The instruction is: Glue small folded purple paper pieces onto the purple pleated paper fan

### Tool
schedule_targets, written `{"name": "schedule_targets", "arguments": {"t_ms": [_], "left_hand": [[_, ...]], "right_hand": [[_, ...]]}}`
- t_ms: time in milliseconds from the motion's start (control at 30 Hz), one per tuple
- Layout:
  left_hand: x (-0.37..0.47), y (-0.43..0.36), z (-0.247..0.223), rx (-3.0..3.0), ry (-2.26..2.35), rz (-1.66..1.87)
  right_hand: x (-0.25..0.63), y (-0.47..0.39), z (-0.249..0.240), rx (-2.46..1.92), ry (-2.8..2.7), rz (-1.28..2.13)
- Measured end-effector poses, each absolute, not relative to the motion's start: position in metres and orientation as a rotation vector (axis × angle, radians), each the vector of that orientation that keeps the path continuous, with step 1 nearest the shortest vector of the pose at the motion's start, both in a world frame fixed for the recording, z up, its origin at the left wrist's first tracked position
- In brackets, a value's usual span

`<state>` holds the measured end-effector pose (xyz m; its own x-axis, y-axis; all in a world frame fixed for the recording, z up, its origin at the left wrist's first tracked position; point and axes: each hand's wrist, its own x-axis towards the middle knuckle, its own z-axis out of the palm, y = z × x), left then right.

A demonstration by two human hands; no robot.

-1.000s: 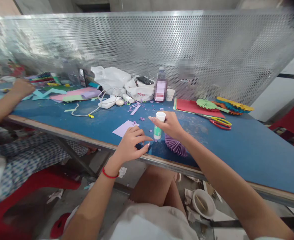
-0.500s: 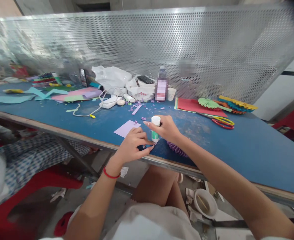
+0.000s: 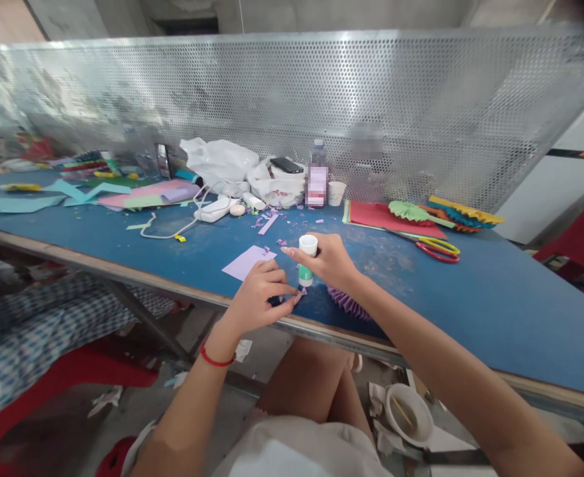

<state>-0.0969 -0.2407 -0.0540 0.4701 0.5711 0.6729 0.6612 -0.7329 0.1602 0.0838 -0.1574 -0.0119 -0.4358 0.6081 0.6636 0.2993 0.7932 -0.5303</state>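
Note:
My right hand (image 3: 331, 260) is wrapped round a white and green glue stick (image 3: 306, 270), which stands upright near the table's front edge. Just left of its base, my left hand (image 3: 262, 291) pinches a small purple paper scrap (image 3: 303, 291) between thumb and fingertip. A pleated purple paper piece (image 3: 347, 303) lies under my right forearm, partly hidden by it. Behind my left hand is a flat purple paper sheet (image 3: 248, 263), with a few crumpled bits at its far corner.
Scissors (image 3: 435, 248) and red paper (image 3: 371, 215) with folded fans lie at the right. Behind my hands stand a bottle (image 3: 317, 175), a paper cup (image 3: 337, 193) and white plastic bags (image 3: 222, 159). A perforated metal screen (image 3: 272, 86) closes the back. Someone in checked cloth sits at the left.
My left thumb and finger have come together on the small purple scrap and moved slightly away from the glue stick's base. The right hand keeps its hold; the view has shifted slightly.

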Motion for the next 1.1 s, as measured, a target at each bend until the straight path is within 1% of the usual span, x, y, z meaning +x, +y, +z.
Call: {"name": "schedule_targets", "arguments": {"t_ms": [267,500,733,1100], "left_hand": [[-0.098,-0.243,-0.054,-2.576,-1.074,-1.158],[-0.097,-0.243,-0.056,-2.555,-1.076,-1.082],[-0.096,-0.242,-0.059,-2.552,-1.038,-1.101],[-0.096,-0.242,-0.06,-2.518,-1.016,-1.146]], "right_hand": [[0.087,-0.162,-0.003,-0.538,-2.106,0.421],[0.093,-0.164,-0.006,-0.476,-2.194,0.4],[0.091,-0.16,-0.011,-0.4,-2.176,0.403],[0.089,-0.158,-0.016,-0.448,-2.237,0.421]]}}
